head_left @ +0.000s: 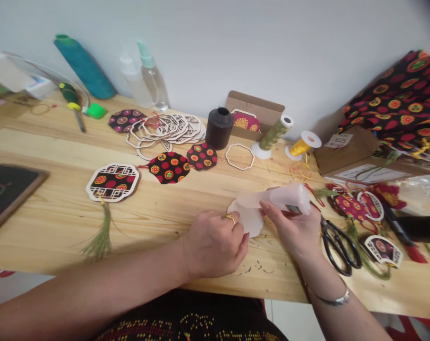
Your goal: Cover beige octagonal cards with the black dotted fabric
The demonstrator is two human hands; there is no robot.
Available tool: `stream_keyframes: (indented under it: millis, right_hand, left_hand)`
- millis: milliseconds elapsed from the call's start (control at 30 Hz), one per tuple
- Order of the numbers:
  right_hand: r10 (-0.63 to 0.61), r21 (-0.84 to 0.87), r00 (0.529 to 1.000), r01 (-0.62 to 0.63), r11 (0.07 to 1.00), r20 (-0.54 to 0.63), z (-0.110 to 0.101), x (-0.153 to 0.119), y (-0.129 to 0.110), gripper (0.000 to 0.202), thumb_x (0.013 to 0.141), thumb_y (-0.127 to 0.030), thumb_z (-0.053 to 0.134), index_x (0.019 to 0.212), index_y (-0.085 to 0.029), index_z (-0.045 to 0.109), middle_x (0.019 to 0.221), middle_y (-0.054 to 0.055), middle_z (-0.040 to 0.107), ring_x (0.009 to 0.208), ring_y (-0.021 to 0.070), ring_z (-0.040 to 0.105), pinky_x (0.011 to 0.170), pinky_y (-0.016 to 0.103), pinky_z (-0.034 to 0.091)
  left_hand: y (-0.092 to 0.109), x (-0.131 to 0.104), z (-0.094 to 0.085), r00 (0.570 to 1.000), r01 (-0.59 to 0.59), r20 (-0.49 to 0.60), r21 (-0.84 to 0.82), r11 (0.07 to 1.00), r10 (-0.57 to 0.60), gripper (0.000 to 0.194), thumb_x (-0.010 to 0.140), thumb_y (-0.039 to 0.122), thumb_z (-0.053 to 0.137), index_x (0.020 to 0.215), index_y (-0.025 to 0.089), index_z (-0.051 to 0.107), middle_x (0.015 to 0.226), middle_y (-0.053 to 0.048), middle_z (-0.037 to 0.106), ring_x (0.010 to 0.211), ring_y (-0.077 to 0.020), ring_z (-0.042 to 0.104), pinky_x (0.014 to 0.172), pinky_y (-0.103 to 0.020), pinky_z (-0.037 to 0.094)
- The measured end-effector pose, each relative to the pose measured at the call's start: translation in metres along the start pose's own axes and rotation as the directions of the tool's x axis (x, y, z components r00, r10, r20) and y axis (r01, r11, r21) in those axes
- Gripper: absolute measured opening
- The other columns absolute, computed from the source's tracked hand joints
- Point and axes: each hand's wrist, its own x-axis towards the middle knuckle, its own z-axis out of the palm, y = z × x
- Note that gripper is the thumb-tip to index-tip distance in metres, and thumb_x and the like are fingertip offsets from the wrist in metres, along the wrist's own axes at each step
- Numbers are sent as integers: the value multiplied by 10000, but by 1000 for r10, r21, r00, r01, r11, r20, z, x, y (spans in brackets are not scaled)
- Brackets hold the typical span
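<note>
My right hand [295, 229] is wrapped round a translucent white bottle [289, 197], tilted so its narrow end points left and down. That end lies over a white scalloped piece [252, 221] on the wooden table. My left hand [216, 242], with a gold ring, has its fingers curled at the left edge of the same white piece; the fingertips are partly hidden. Small dark scraps lie on the wood just below. Black-handled scissors [341, 248] rest beside my right wrist.
A tasselled ornament [113, 182] and a phone [12, 189] lie left. Patterned fabric pieces [169, 167], stacked white frames [179, 128], a black spool [219, 128] and yellow thread [302, 146] stand or lie behind. A cardboard box [353, 154] and ornaments are right.
</note>
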Motion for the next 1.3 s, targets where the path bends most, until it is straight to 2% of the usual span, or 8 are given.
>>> stream_keyframes:
  millis: [400,533,700,933,1300]
  right_hand:
    - [-82,-82,991,91,992,107,-1,-3,2,158,711,-203,757,830,-187,654,795,18,683,696,159,655,658,295,552]
    - [-111,-100,992,116,988,54,-2,-1,2,139,703,-182,759,796,-188,658,753,5,683,656,140,646,635,271,549]
    - [-60,-51,998,60,997,4,-7,1,4,137,689,-192,767,770,-181,657,695,0,686,594,139,636,576,261,550]
    - [-53,-89,998,50,995,-26,-14,4,9,124,680,-205,770,728,-174,660,690,15,699,592,161,649,578,289,560]
    - [-5,-70,994,-3,998,-108,-19,9,5,144,660,-218,781,703,-163,655,664,26,704,558,164,648,525,286,565]
  left_hand:
    - [0,-2,2,1000,-13,13,32,999,12,207,845,255,498,718,170,638,870,-95,743,509,-219,617,438,-390,503]
    - [-1,-1,2,1000,-4,11,25,1000,4,203,847,252,500,715,174,634,863,-85,744,493,-209,607,432,-384,498]
    - [-1,0,2,1000,0,8,33,999,0,211,849,249,497,707,176,635,820,-75,741,485,-210,607,425,-380,491]
    - [-2,0,1,1000,-1,-11,40,999,2,203,844,250,508,705,175,636,822,-66,745,486,-194,611,429,-360,483]
    - [-4,0,1,1000,-7,17,36,999,6,212,851,255,500,705,180,634,896,-72,750,497,-198,613,442,-373,495]
